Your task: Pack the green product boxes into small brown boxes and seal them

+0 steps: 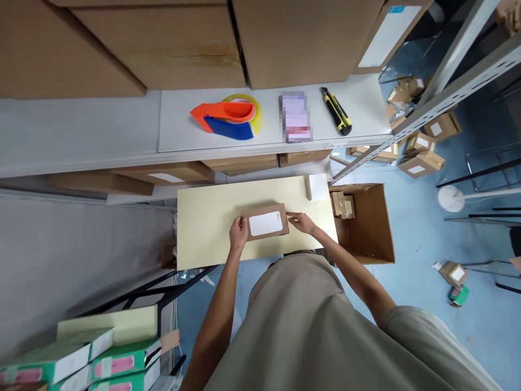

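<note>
In the head view, on a cream rectangular bench [203,228]: one small brown cardboard box with a white label [266,223], lying flat near the middle, a little closer to the near edge than to the far one. Probably light, judging by size, though with contents hidden; likely stiff-walled, dry and only mildly slippery, prone to denting at the corners under a hard squeeze. Fragile or not inside, impossible to tell. Best taken by the two short ends, with even pressure and the label left uncovered. Held at the left end by the left hand [238,233], thumb over the top edge. At the right end, the right hand [301,221], loosely open with forefinger stretched out; touching or just short, cannot tell.

By count, also on the bench: one small white box [316,187], at the far right corner. Beyond the far edge, on a pale grey shelf [175,125]: one orange-and-blue plastic tape dispenser [228,128], one black-and-yellow utility knife [336,111], one pale pixelated rectangular item [295,114]. Beside the right edge: one open brown cardboard carton [368,228], with at least two small brown taped boxes [337,205] inside.
</note>
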`<state>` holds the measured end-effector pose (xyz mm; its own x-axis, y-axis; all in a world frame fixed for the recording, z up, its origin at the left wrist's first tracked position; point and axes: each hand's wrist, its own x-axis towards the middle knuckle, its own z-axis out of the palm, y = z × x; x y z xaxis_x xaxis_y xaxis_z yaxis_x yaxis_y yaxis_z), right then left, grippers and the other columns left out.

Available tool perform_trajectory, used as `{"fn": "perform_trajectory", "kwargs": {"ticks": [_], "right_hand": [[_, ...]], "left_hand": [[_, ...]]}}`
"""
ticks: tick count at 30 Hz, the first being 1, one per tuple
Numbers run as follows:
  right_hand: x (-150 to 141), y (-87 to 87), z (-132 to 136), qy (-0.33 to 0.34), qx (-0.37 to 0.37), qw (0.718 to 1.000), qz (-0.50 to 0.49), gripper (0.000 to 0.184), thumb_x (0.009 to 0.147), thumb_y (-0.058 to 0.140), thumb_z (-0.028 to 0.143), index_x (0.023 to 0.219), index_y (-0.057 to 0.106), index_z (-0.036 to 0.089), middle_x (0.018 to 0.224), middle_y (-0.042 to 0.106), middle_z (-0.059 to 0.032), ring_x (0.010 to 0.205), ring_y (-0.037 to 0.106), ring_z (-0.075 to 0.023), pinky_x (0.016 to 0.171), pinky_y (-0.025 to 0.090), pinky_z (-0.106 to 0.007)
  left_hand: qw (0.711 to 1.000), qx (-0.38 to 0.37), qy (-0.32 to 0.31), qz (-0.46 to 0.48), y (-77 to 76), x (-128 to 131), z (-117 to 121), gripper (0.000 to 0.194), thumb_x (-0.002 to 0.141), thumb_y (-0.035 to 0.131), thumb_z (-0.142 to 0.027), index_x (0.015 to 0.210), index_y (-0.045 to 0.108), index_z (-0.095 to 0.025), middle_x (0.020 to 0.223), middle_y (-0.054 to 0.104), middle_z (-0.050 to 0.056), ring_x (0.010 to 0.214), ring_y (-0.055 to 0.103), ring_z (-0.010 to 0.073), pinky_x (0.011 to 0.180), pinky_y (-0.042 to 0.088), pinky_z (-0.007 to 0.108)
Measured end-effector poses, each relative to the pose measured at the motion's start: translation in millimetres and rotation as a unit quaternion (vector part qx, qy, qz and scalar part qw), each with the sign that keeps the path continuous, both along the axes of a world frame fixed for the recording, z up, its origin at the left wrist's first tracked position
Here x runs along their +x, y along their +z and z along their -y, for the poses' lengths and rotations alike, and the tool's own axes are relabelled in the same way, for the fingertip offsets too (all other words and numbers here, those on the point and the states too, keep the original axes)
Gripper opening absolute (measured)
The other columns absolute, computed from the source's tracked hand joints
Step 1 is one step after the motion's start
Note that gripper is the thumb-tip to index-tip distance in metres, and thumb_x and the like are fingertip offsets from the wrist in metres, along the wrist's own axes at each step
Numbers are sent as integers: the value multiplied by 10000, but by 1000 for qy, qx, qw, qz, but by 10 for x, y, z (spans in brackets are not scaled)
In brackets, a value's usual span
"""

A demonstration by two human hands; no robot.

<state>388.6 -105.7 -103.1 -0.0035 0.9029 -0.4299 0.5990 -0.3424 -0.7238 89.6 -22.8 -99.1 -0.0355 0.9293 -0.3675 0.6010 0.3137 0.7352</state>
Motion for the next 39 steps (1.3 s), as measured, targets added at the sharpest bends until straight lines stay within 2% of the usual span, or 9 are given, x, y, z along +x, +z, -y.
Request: {"fn": "perform_trajectory", "kwargs": {"ticks": [3, 7, 11, 14, 19, 25, 33, 36, 39], "right_hand": [[404, 187, -314, -29, 20, 993, 112, 530, 1106, 574, 280, 1624, 638, 187, 1559, 718, -150, 1331, 767, -339, 1168, 608, -469], [1052, 363, -866, -41, 30, 965, 259, 582, 1081, 555, 180, 1659, 577, 115, 1686, 596, -191, 1514, 626, -354, 1271, 522, -502], [1365, 357, -1274, 16, -26, 952, 306, 608, 1057, 563, 127, 1665, 575, 117, 1693, 590, -183, 1497, 630, -345, 1269, 515, -488], [1430, 293, -1377, 41, -46, 950, 306, 557, 1046, 564, 110, 1592, 666, 152, 1628, 658, -160, 1438, 671, -329, 1269, 509, -476], [1492, 253, -1323, 69, -55, 946, 311, 512, 1069, 521, 134, 1545, 710, 162, 1588, 693, -141, 1402, 688, -315, 1286, 479, -466], [1514, 225, -1302, 95, -53, 937, 331, 618, 1094, 500, 150, 1711, 506, 120, 1698, 584, -186, 1503, 609, -339, 1266, 488, -486], [1541, 234, -1251, 82, -24, 937, 339, 452, 1123, 548, 204, 1550, 684, 150, 1608, 660, -165, 1359, 686, -344, 1219, 501, -485], [1524, 299, -1129, 66, 16, 932, 355, 354, 1139, 540, 225, 1388, 768, 118, 1503, 698, -206, 1319, 679, -350, 1182, 497, -484], [1505, 365, -1001, 72, 38, 926, 368, 365, 1147, 480, 203, 1310, 782, 79, 1449, 694, -251, 1321, 645, -375, 1160, 480, -502]], "left_hand": [[995, 99, -6, -28, 37, 215, -114, 511, 996, 618, -368, 1453, 644, -142, 1545, 674, 251, 1560, 546, 401, 1340, 403, 614], [979, 167, -114, -16, 164, 768, -191, 538, 1055, 592, -371, 1558, 595, -181, 1684, 573, 206, 1644, 459, 360, 1388, 360, 590], [963, 169, -208, 26, 295, 1328, -137, 534, 1096, 553, -363, 1599, 565, -183, 1703, 557, 194, 1666, 432, 349, 1391, 367, 577], [955, 161, -242, 52, 318, 1526, -35, 535, 1102, 541, -357, 1609, 559, -189, 1674, 589, 184, 1653, 452, 349, 1387, 375, 584], [960, 133, -238, 67, 217, 1486, 110, 529, 1096, 547, -351, 1593, 572, -170, 1637, 616, 202, 1623, 486, 363, 1373, 395, 597], [961, 114, -245, 61, 142, 1418, 134, 518, 1087, 568, -334, 1577, 584, -167, 1625, 620, 211, 1602, 515, 363, 1374, 397, 578], [963, 103, -244, 56, 220, 1374, 205, 554, 1076, 566, -346, 1599, 568, -165, 1646, 607, 197, 1603, 509, 360, 1371, 404, 567], [964, 94, -242, 54, 231, 1354, 269, 539, 1073, 567, -338, 1582, 588, -163, 1620, 625, 204, 1581, 528, 366, 1367, 403, 574], [962, 89, -252, 55, 246, 1367, 323, 522, 1071, 567, -320, 1570, 601, -171, 1599, 640, 200, 1568, 540, 365, 1372, 392, 575]]}}
